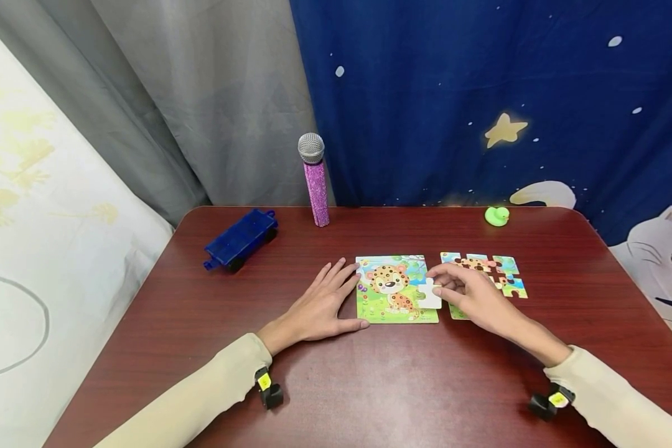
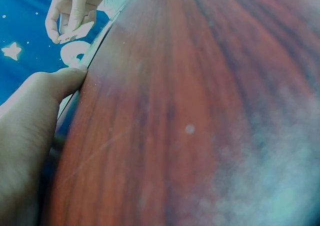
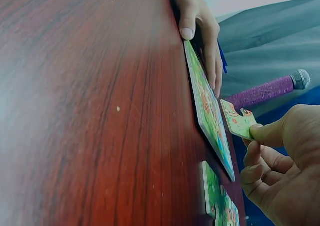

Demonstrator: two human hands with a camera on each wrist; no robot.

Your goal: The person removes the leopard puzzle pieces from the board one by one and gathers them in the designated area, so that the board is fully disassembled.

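The dark red desk (image 1: 403,386) carries a blue toy wagon (image 1: 241,239), an upright purple microphone (image 1: 315,180), a green duck (image 1: 496,216), a puzzle board (image 1: 394,289) and loose puzzle pieces (image 1: 506,274).

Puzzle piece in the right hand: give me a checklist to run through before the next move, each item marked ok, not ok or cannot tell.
1. Piece firmly held: ok, the right hand pinches it between thumb and fingers.
2. Piece lifted off the board: ok, the right wrist view shows it above the board.
3. Board steadied: ok, the left hand lies flat with its fingers against the board's left edge.
4. Picture side facing down: ok, the head view shows the white back and the right wrist view the print beneath.
5. A matching gap on the board: cannot tell.
6. Loose pieces apart from the board: ok, they lie to its right.
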